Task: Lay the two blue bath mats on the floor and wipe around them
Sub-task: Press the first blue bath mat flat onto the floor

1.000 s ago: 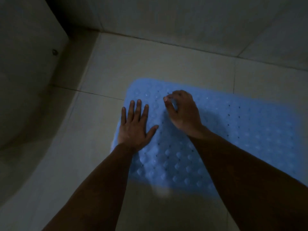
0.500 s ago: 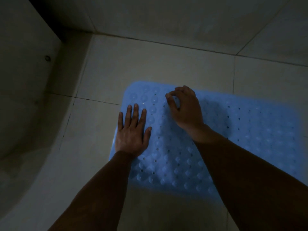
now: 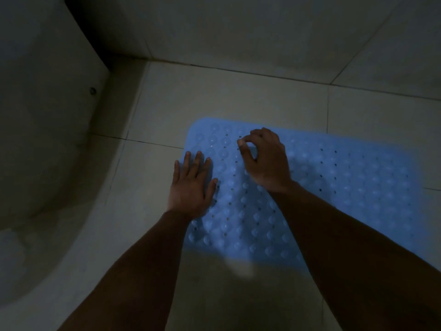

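One blue bath mat (image 3: 346, 187) with bumps and small holes lies flat on the pale floor tiles; I see no second mat. My left hand (image 3: 191, 187) rests palm down on the mat's left edge, fingers straight and slightly apart, partly over the tile. My right hand (image 3: 265, 158) sits further in near the mat's far left corner, fingers curled, thumb and forefinger pinched together on the mat's surface. Both forearms cover the mat's near part.
A curved white fixture (image 3: 47, 139) with a small round cap (image 3: 92, 90) fills the left side. The tiled wall (image 3: 238, 32) meets the floor just beyond the mat. A pale patch (image 3: 241, 266) lies at the mat's near edge. The light is dim.
My left hand slid a little toward me along the mat's left edge and its thumb drew in. My right hand kept its pinch in nearly the same spot.
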A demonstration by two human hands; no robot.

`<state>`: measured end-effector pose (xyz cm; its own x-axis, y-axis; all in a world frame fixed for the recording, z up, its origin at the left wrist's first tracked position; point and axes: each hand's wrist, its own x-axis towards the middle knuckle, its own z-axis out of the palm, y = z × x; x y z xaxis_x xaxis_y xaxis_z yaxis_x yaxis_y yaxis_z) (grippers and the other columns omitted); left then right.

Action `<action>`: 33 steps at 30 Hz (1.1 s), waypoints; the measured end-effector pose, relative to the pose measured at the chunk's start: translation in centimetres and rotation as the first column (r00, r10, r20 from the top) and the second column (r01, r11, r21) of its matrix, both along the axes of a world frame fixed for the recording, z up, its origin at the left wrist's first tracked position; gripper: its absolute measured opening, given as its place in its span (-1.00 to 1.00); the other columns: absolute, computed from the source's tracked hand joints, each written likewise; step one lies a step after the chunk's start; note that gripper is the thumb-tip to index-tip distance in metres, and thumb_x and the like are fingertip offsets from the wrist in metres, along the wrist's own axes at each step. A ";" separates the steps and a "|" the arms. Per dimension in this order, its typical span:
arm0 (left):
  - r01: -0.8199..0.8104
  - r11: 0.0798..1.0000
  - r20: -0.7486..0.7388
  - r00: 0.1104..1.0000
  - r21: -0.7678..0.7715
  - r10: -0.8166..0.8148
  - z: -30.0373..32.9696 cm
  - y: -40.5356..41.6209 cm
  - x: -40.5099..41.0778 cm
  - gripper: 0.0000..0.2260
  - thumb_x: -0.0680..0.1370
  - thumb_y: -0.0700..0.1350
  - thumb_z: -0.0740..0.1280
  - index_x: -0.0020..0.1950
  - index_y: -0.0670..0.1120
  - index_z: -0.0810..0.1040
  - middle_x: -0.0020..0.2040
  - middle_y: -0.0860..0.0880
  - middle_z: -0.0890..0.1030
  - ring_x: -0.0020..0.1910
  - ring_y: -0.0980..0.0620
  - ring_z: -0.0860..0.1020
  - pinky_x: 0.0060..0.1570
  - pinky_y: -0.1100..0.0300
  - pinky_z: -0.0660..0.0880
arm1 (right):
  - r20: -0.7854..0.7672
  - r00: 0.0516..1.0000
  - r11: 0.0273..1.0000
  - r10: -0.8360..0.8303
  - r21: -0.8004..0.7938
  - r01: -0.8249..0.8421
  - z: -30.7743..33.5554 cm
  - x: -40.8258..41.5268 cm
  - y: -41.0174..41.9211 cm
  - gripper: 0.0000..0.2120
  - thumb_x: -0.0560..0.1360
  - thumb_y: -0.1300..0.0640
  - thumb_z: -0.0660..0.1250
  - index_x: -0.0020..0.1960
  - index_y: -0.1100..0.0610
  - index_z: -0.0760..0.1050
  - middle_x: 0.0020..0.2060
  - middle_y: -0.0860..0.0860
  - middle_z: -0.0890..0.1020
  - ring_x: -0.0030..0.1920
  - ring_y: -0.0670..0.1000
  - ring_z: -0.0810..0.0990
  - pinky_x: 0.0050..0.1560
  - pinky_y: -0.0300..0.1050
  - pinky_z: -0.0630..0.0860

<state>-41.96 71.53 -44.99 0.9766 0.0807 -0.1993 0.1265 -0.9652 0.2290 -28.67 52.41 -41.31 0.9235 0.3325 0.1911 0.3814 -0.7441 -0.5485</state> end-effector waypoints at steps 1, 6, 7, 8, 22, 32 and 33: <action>-0.003 1.000 0.004 1.000 -0.013 0.003 -0.2 -0.5 -1.1 -0.36 0.68 0.28 -0.14 0.70 0.00 -0.01 0.70 -0.07 -0.12 0.67 -0.12 -0.24 0.63 -0.22 -0.16 | 0.007 1.000 1.000 -0.002 0.010 0.002 0.2 -0.2 0.2 -0.59 0.64 -0.20 0.18 0.04 0.05 0.68 0.05 0.01 0.65 0.20 0.02 0.55 0.19 -0.09 0.40; -0.025 0.997 -0.026 0.999 0.069 0.027 -2.8 -2.7 -3.5 -0.29 0.67 0.35 -0.04 0.71 0.00 -0.12 0.70 -0.09 -0.23 0.66 -0.16 -0.29 0.61 -0.28 -0.14 | -0.050 0.998 0.999 0.038 0.011 -0.037 -0.3 -0.2 0.6 -0.53 0.63 -0.24 0.15 0.04 0.06 0.68 0.06 0.01 0.65 0.22 0.05 0.56 0.23 0.01 0.50; -0.039 0.994 -0.013 0.999 0.103 0.041 -2.8 -2.9 -3.4 -0.28 0.67 0.35 -0.04 0.71 0.00 -0.13 0.70 -0.10 -0.22 0.66 -0.17 -0.28 0.61 -0.28 -0.13 | -0.051 0.998 0.999 0.041 0.009 -0.041 -0.3 -0.2 0.6 -0.52 0.63 -0.25 0.14 0.04 0.06 0.69 0.07 0.01 0.66 0.23 0.06 0.56 0.25 0.02 0.49; -0.048 0.991 -0.001 0.999 0.126 0.049 -2.8 -3.1 -3.3 -0.28 0.67 0.35 -0.04 0.71 0.00 -0.13 0.70 -0.11 -0.20 0.66 -0.17 -0.27 0.61 -0.28 -0.12 | -0.050 0.998 0.999 0.043 0.002 -0.043 -0.3 -0.2 0.5 -0.51 0.63 -0.25 0.13 0.05 0.06 0.69 0.07 0.02 0.66 0.24 0.07 0.56 0.27 0.01 0.49; -0.058 0.990 0.043 0.998 0.125 0.053 -3.1 -3.2 -3.5 -0.25 0.64 0.34 0.05 0.71 -0.03 -0.02 0.71 -0.12 -0.13 0.68 -0.19 -0.19 0.58 -0.33 -0.03 | -0.003 1.000 1.000 0.014 -0.027 -0.014 -2.6 -1.8 -0.7 -0.63 0.61 -0.13 0.23 0.05 0.10 0.68 0.08 0.08 0.65 0.23 0.10 0.56 0.30 -0.04 0.42; -0.091 0.996 0.008 0.996 0.000 0.091 -1.9 -3.2 -3.1 -0.34 0.66 0.32 0.00 0.69 0.02 0.12 0.71 -0.08 0.03 0.69 -0.12 -0.09 0.61 -0.26 -0.04 | -0.040 0.998 0.989 0.045 -0.137 -0.050 -2.7 -4.0 -1.1 -0.67 0.60 -0.14 0.25 0.11 0.05 0.66 0.19 0.05 0.63 0.37 0.19 0.52 0.36 0.26 0.42; -0.118 0.992 0.016 0.993 -0.037 0.118 -1.0 -2.9 -2.8 -0.39 0.66 0.28 0.01 0.64 0.02 0.26 0.68 -0.08 0.17 0.68 -0.13 0.05 0.59 -0.24 0.07 | -0.033 0.998 0.990 0.059 -0.126 -0.062 -2.5 -4.4 -0.9 -0.70 0.59 -0.10 0.26 0.10 0.04 0.66 0.18 0.06 0.64 0.35 0.20 0.54 0.33 0.27 0.45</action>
